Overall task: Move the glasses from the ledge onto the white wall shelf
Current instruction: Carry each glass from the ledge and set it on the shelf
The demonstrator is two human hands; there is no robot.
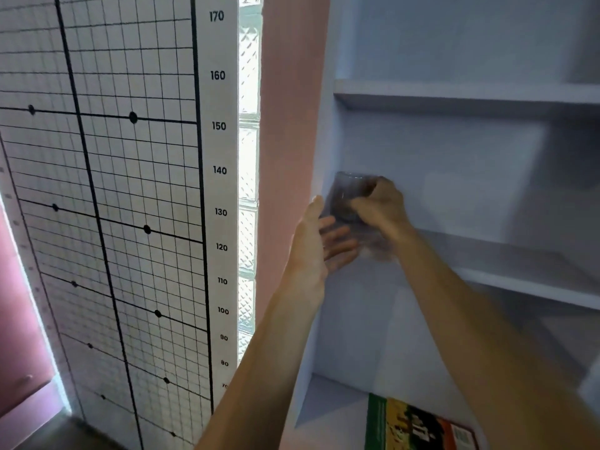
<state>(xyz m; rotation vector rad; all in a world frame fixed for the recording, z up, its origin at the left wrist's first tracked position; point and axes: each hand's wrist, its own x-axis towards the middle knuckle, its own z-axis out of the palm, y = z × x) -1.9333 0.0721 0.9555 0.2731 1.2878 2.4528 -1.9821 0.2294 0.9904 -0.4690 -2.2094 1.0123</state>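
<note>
Book [418, 423] lies on the lowest shelf level, nearest the camera. Left hand [319, 241] is released, fingers spread just beside the glass [345, 198]; right hand [378, 206] grasps the blurred glass at the white wall shelf [519, 280], left corner.

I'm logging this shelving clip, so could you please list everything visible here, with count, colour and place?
glass: one, clear and dark-tinted, blurred, held at the left end of the middle shelf
white wall shelf: one unit with several boards, white, right half of view
book: one, green, yellow and red cover, on the lowest board
grid chart: one, white with black lines, dots and height numbers, left
glass-block window: one strip, bright, beside the chart
right hand: gripping the glass
left hand: fingers spread, beside the glass
</note>
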